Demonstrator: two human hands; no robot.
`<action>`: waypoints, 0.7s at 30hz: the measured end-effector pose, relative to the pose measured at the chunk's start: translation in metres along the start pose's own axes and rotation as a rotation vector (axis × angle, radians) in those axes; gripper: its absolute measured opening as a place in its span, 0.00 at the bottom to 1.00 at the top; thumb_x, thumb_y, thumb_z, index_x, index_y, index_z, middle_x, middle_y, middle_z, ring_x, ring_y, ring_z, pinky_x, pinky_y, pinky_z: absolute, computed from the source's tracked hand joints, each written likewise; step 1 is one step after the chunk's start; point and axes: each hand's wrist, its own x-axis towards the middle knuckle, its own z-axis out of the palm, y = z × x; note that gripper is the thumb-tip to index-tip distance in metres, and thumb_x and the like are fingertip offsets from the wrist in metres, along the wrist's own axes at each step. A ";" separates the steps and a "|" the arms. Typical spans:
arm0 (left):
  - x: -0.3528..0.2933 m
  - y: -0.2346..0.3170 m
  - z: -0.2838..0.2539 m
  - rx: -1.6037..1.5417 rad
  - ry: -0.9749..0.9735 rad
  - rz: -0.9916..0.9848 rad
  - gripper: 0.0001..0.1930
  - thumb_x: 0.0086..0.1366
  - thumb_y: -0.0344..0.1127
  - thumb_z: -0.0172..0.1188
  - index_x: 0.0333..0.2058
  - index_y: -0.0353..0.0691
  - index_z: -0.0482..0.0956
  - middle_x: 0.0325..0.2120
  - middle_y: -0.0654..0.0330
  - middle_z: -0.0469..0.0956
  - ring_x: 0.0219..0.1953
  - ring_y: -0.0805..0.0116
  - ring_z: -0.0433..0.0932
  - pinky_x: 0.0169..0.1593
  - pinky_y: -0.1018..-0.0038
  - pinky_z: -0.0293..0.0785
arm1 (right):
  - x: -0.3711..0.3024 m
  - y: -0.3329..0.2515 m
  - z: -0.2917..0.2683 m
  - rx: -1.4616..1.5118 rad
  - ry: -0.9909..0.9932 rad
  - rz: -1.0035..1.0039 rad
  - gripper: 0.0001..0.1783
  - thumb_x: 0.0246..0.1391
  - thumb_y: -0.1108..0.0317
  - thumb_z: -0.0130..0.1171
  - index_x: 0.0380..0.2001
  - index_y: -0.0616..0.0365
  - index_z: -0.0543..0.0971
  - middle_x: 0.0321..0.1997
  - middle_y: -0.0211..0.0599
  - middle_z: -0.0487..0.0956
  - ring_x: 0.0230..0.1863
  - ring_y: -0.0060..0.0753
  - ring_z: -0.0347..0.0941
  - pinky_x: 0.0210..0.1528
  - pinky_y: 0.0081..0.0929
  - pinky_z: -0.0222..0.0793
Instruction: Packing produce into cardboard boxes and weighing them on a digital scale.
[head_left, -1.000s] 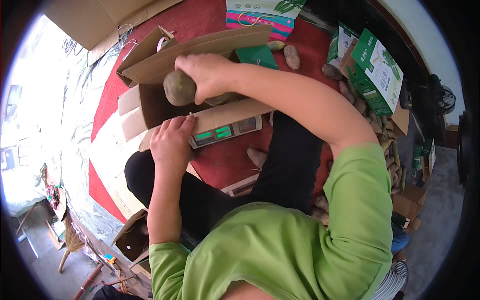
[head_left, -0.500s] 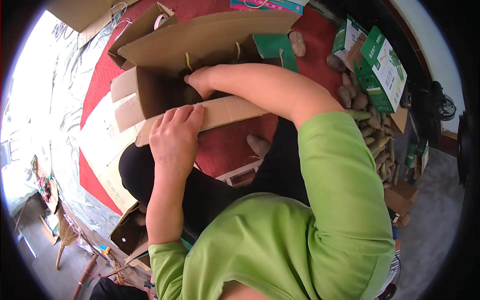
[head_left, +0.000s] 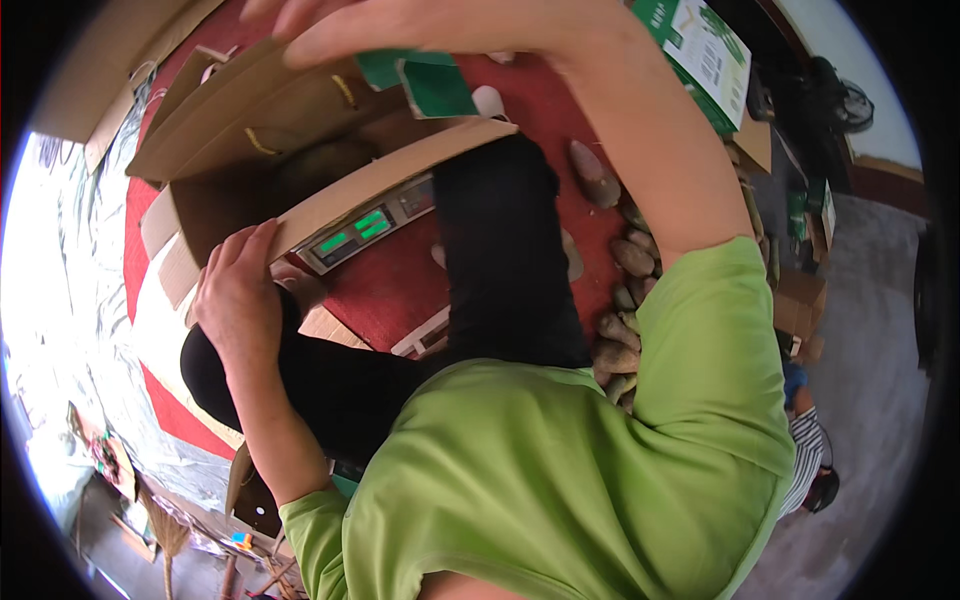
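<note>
An open cardboard box (head_left: 345, 185) with yellow cord handles sits on a digital scale (head_left: 358, 232) with a lit green display. My left hand (head_left: 240, 290) is curled over the near left corner of the box, gripping its flap. My right hand (head_left: 335, 28) is raised above the box's tall far flap, its fingers stretched out and nothing seen in them; the upper frame edge cuts it off in part. Inside the box a rounded brownish shape shows dimly in shadow. Green flaps (head_left: 440, 88) stick out at the box's right end.
Loose tubers (head_left: 632, 258), like sweet potatoes, lie on the red floor covering (head_left: 390, 300) to my right. Beyond them stands a green and white carton (head_left: 705, 65). A fan (head_left: 850, 105) is at the far right. At lower left lies a straw broom (head_left: 165, 525). Another person (head_left: 806, 460) is at the right.
My right hand has come out of the box and risen above its far flap. My left hand stays on the near flap. The scale's display has come into view as the view shifted.
</note>
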 end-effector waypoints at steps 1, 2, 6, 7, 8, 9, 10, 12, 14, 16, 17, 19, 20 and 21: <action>-0.002 0.000 0.000 0.006 -0.001 -0.006 0.17 0.51 0.25 0.55 0.40 0.48 0.81 0.38 0.65 0.80 0.42 0.63 0.78 0.45 0.68 0.75 | -0.023 0.009 -0.009 0.024 0.085 0.040 0.22 0.51 0.70 0.62 0.49 0.65 0.73 0.40 0.40 0.78 0.40 0.23 0.74 0.43 0.23 0.72; 0.001 0.003 0.001 -0.013 0.000 0.029 0.17 0.51 0.25 0.55 0.40 0.48 0.81 0.38 0.65 0.80 0.42 0.63 0.78 0.45 0.68 0.75 | -0.049 0.019 -0.020 0.027 0.184 0.097 0.22 0.52 0.71 0.61 0.50 0.64 0.72 0.42 0.42 0.79 0.40 0.24 0.74 0.43 0.23 0.72; 0.000 0.007 0.000 -0.030 -0.027 -0.018 0.17 0.54 0.23 0.54 0.42 0.46 0.81 0.38 0.63 0.80 0.43 0.61 0.78 0.45 0.68 0.74 | -0.149 0.107 -0.022 -0.056 0.409 0.288 0.22 0.52 0.67 0.60 0.50 0.62 0.73 0.44 0.36 0.78 0.44 0.25 0.75 0.46 0.23 0.71; 0.000 0.008 0.001 -0.029 -0.029 -0.036 0.17 0.54 0.22 0.54 0.42 0.45 0.81 0.38 0.62 0.80 0.43 0.61 0.78 0.46 0.68 0.74 | -0.175 0.129 -0.014 -0.026 0.434 0.395 0.20 0.53 0.69 0.59 0.50 0.61 0.73 0.43 0.35 0.78 0.45 0.23 0.74 0.47 0.24 0.70; 0.000 0.008 0.000 -0.044 -0.024 -0.041 0.18 0.54 0.21 0.53 0.42 0.45 0.81 0.38 0.61 0.80 0.43 0.60 0.78 0.46 0.68 0.74 | -0.202 0.148 -0.005 -0.071 0.418 0.509 0.20 0.53 0.69 0.60 0.50 0.59 0.73 0.44 0.35 0.78 0.45 0.24 0.74 0.47 0.25 0.70; 0.001 0.008 0.001 -0.048 -0.026 -0.027 0.18 0.54 0.21 0.53 0.42 0.45 0.81 0.38 0.61 0.80 0.43 0.60 0.78 0.46 0.68 0.74 | -0.234 0.177 0.009 -0.118 0.484 0.604 0.20 0.49 0.66 0.62 0.46 0.60 0.76 0.43 0.45 0.80 0.47 0.42 0.76 0.49 0.34 0.72; 0.001 0.007 0.002 -0.052 -0.025 -0.029 0.18 0.54 0.21 0.53 0.42 0.44 0.81 0.39 0.61 0.80 0.42 0.60 0.78 0.46 0.68 0.74 | -0.259 0.195 0.025 -0.251 0.460 0.677 0.21 0.48 0.64 0.63 0.46 0.59 0.76 0.46 0.48 0.79 0.49 0.48 0.75 0.50 0.36 0.71; 0.004 0.010 0.004 -0.070 -0.020 -0.017 0.18 0.54 0.20 0.52 0.42 0.43 0.81 0.39 0.60 0.80 0.42 0.60 0.79 0.46 0.68 0.73 | -0.336 0.263 0.070 -0.525 0.480 0.750 0.21 0.47 0.67 0.62 0.47 0.60 0.75 0.47 0.46 0.79 0.50 0.44 0.75 0.51 0.34 0.69; -0.002 0.004 0.003 -0.032 -0.012 -0.048 0.18 0.53 0.20 0.53 0.42 0.43 0.81 0.39 0.60 0.80 0.42 0.60 0.79 0.46 0.68 0.73 | -0.328 0.245 0.093 -0.535 -0.091 1.039 0.21 0.46 0.63 0.62 0.44 0.59 0.76 0.48 0.48 0.77 0.51 0.51 0.73 0.53 0.40 0.68; -0.003 0.006 0.002 -0.023 0.008 -0.061 0.18 0.53 0.20 0.53 0.41 0.44 0.81 0.38 0.60 0.80 0.42 0.60 0.79 0.46 0.68 0.73 | -0.398 0.289 0.144 -0.430 0.325 1.069 0.22 0.44 0.58 0.63 0.42 0.58 0.76 0.47 0.50 0.77 0.50 0.55 0.72 0.52 0.45 0.68; -0.003 0.006 0.001 -0.027 0.006 -0.048 0.18 0.52 0.20 0.53 0.41 0.44 0.81 0.38 0.60 0.80 0.42 0.60 0.78 0.47 0.68 0.73 | -0.413 0.300 0.161 -0.411 0.235 1.201 0.26 0.42 0.57 0.64 0.45 0.57 0.74 0.48 0.49 0.76 0.52 0.54 0.70 0.54 0.44 0.67; 0.000 0.008 0.002 -0.045 0.007 -0.007 0.19 0.50 0.20 0.54 0.40 0.44 0.81 0.38 0.59 0.80 0.43 0.59 0.78 0.47 0.68 0.73 | -0.444 0.307 0.193 -0.421 0.211 1.378 0.35 0.38 0.54 0.68 0.51 0.54 0.70 0.51 0.46 0.74 0.56 0.52 0.67 0.57 0.44 0.64; 0.001 0.010 0.003 -0.048 0.003 -0.011 0.19 0.50 0.19 0.54 0.40 0.44 0.81 0.38 0.59 0.79 0.43 0.58 0.78 0.48 0.67 0.72 | -0.454 0.306 0.209 -0.442 0.272 1.418 0.41 0.35 0.53 0.70 0.55 0.51 0.68 0.54 0.45 0.73 0.59 0.52 0.65 0.59 0.44 0.63; 0.001 0.011 0.002 -0.042 -0.002 -0.023 0.19 0.49 0.19 0.54 0.40 0.44 0.81 0.38 0.59 0.79 0.43 0.58 0.77 0.48 0.67 0.72 | -0.451 0.302 0.216 -0.351 0.268 1.478 0.45 0.33 0.52 0.72 0.57 0.49 0.65 0.57 0.44 0.70 0.61 0.51 0.62 0.61 0.44 0.61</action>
